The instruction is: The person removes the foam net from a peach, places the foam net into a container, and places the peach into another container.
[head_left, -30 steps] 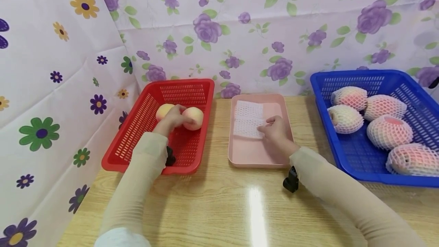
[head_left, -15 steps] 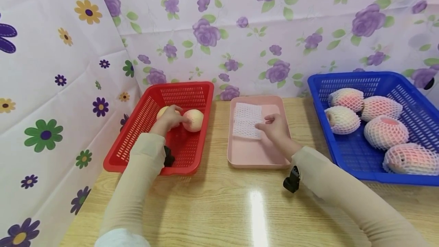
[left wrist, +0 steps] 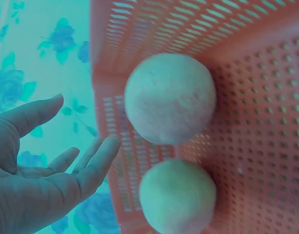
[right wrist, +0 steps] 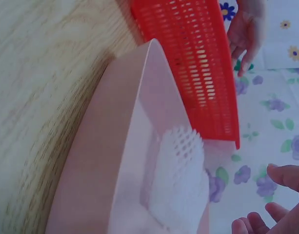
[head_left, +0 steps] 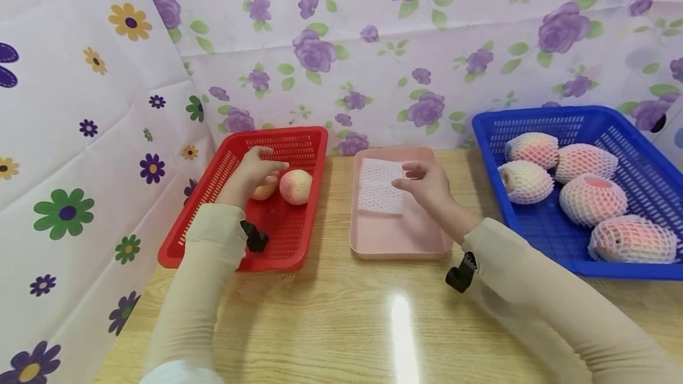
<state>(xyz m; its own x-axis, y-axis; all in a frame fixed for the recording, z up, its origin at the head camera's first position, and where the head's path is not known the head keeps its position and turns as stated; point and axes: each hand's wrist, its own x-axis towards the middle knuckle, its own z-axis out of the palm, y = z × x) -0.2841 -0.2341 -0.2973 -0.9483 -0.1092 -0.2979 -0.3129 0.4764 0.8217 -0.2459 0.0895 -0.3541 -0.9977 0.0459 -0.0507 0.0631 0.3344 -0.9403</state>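
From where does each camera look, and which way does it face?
Head: worn on the head, facing forward and down at the red plastic basket, pink rectangular tray and blue plastic basket; left hand, right hand and beige sleeves show.
Left wrist: on that wrist, facing two round pinkish-yellow fruits in the red basket; left hand shows.
Right wrist: on that wrist, looking across the tray and white mesh netting toward the red basket; parts of both hands show.
Shared: head and left wrist both show the fruits.
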